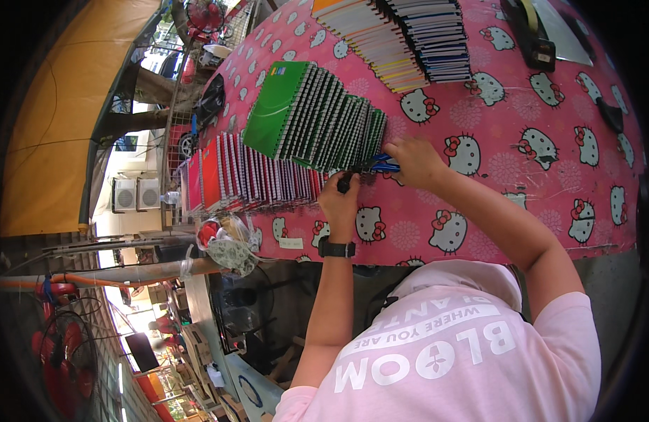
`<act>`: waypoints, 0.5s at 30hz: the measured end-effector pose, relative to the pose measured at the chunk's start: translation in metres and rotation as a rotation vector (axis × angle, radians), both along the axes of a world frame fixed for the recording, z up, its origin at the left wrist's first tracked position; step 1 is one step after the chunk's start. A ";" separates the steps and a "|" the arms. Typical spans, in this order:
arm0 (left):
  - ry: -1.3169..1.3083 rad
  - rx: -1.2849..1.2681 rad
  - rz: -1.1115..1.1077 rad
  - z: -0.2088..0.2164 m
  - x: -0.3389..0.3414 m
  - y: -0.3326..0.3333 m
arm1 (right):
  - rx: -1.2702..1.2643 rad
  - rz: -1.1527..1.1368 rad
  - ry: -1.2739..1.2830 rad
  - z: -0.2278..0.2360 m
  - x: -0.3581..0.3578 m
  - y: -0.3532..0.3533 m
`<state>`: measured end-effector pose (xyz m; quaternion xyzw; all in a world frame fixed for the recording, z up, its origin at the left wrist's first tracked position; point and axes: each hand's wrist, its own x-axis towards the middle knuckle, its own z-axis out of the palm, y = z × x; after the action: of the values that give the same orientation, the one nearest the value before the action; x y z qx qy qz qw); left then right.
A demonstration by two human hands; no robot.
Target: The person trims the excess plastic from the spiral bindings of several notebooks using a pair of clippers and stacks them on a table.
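Hands at the notebook rows

Left hand (341, 193) grip pinches a dark pen (345, 181); right hand (417, 160) grip pinches blue pens (379, 166) beside green spiral notebooks (317, 119).

Notebook rows (303, 126) on pink tablecloth (521, 204)

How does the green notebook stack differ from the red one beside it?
The green notebooks are fanned in a leaning row with one full cover showing; the red notebooks stand packed, mostly edges showing. The green row lies farther up the pink table; the red sits at its near edge. Both are spiral-bound.
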<state>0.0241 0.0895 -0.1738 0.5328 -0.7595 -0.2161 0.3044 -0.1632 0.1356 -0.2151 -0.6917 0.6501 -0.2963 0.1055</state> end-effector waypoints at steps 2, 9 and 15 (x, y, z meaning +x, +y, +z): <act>0.004 0.006 -0.010 0.004 -0.002 0.002 | 0.044 0.012 -0.031 -0.001 0.000 -0.001; 0.168 0.073 -0.025 -0.006 0.012 0.005 | -0.020 -0.040 0.026 -0.007 0.001 0.009; 0.285 0.346 0.044 -0.009 0.004 0.001 | -0.017 -0.058 0.125 -0.010 0.010 0.006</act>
<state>0.0284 0.0907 -0.1829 0.5575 -0.6486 -0.4096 0.3173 -0.1528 0.1414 -0.2246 -0.6904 0.6728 -0.2609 0.0503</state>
